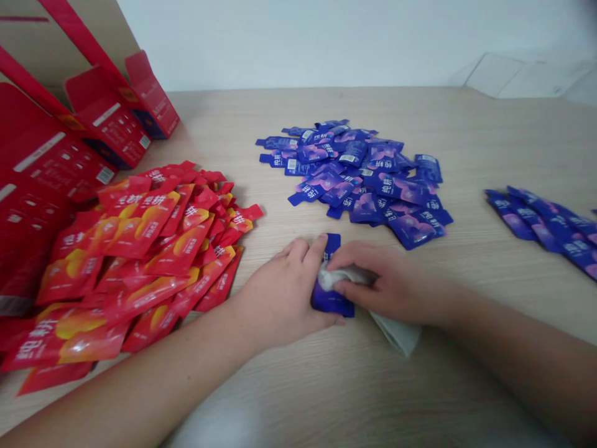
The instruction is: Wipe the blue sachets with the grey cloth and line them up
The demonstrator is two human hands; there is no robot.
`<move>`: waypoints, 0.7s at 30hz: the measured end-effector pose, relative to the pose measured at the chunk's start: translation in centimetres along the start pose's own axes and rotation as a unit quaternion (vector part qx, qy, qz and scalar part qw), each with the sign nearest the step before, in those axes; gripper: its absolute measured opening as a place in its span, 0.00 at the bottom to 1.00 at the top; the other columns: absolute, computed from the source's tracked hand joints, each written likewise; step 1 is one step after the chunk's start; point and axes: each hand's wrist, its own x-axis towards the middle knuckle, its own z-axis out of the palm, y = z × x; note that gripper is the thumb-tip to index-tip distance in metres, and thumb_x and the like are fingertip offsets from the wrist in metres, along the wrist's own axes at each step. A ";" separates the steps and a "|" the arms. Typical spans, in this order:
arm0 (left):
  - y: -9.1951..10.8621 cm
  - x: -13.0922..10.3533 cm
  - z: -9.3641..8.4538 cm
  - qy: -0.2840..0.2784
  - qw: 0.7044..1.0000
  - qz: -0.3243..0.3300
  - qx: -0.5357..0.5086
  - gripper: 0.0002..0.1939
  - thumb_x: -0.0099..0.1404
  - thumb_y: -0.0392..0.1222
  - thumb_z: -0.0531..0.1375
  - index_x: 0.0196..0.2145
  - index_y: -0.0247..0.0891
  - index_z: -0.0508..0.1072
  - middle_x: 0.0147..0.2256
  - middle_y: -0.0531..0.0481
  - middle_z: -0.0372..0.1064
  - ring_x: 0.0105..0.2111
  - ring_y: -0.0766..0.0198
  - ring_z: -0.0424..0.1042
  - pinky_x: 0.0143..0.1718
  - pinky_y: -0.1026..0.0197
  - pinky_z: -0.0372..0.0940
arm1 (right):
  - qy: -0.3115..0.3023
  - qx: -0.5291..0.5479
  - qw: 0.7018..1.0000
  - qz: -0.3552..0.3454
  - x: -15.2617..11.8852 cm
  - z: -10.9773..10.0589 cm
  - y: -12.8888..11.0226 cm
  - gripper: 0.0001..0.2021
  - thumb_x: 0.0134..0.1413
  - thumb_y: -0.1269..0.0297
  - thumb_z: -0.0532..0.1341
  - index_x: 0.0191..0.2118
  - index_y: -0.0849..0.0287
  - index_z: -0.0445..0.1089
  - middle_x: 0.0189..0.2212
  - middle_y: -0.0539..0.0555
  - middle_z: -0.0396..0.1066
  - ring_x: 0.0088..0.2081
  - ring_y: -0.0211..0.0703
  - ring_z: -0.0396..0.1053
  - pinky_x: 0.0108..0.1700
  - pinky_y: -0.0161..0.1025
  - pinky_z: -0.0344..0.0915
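Observation:
A single blue sachet (pixel 332 303) lies flat on the table between my hands, partly covered by them. My left hand (pixel 282 295) grips it from the left side, with the index finger near its top and the thumb by its lower edge. Bunched in the fingers of my right hand (pixel 396 280) is a white wiping cloth (pixel 398 333), pressed against the face of the sachet. One end of the cloth trails below that hand. Just beyond my hands spreads a loose pile of blue sachets (pixel 354 168).
A large heap of red and orange sachets (pixel 153 242) covers the left of the table (pixel 466 137). Open red boxes (pixel 112 118) stand behind it. More blue sachets (pixel 550 224) overlap in a row at the right. A white wall (pixel 326 43) borders the far edge.

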 end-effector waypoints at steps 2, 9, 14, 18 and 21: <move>0.0 0.0 0.0 -0.006 1.000 -0.004 -0.010 0.60 0.61 0.63 0.72 0.76 0.30 0.49 0.62 0.29 0.64 0.60 0.34 0.73 0.61 0.37 0.70 | -0.071 0.064 0.995 -0.003 -0.4 -0.3 -0.9 0.10 0.65 0.67 0.69 0.50 0.54 0.76 0.49 0.52 0.81 0.51 0.45 0.78 0.55 0.43 0.73; 0.1 -0.1 -0.2 -0.011 1.000 -0.013 -0.018 0.62 0.58 0.61 0.76 0.76 0.37 0.50 0.61 0.33 0.64 0.60 0.35 0.72 0.61 0.38 0.70 | -0.078 0.012 0.997 0.019 0.4 0.2 -0.6 0.08 0.64 0.70 0.68 0.48 0.56 0.79 0.49 0.55 0.81 0.53 0.49 0.77 0.59 0.48 0.71; 0.1 0.0 -0.3 -0.011 0.999 -0.028 -0.018 0.61 0.57 0.62 0.76 0.76 0.39 0.51 0.62 0.34 0.64 0.60 0.36 0.73 0.62 0.40 0.69 | -0.008 -0.106 0.994 0.023 1.4 0.4 1.9 0.08 0.67 0.68 0.66 0.49 0.57 0.80 0.49 0.58 0.81 0.54 0.53 0.76 0.60 0.53 0.70; 0.0 0.1 -0.1 -0.012 0.999 -0.030 -0.011 0.60 0.56 0.62 0.77 0.75 0.39 0.52 0.61 0.36 0.64 0.59 0.38 0.73 0.62 0.41 0.69 | 0.051 -0.139 0.988 0.049 1.1 0.4 2.9 0.10 0.70 0.63 0.65 0.52 0.56 0.78 0.50 0.58 0.81 0.55 0.56 0.76 0.59 0.55 0.71; -0.2 0.1 0.0 -0.009 1.000 -0.021 -0.010 0.60 0.56 0.63 0.77 0.74 0.39 0.53 0.61 0.35 0.64 0.59 0.37 0.73 0.62 0.41 0.69 | 0.072 -0.105 0.990 0.055 0.6 0.1 2.0 0.10 0.68 0.62 0.66 0.52 0.55 0.78 0.50 0.56 0.81 0.54 0.53 0.77 0.57 0.51 0.72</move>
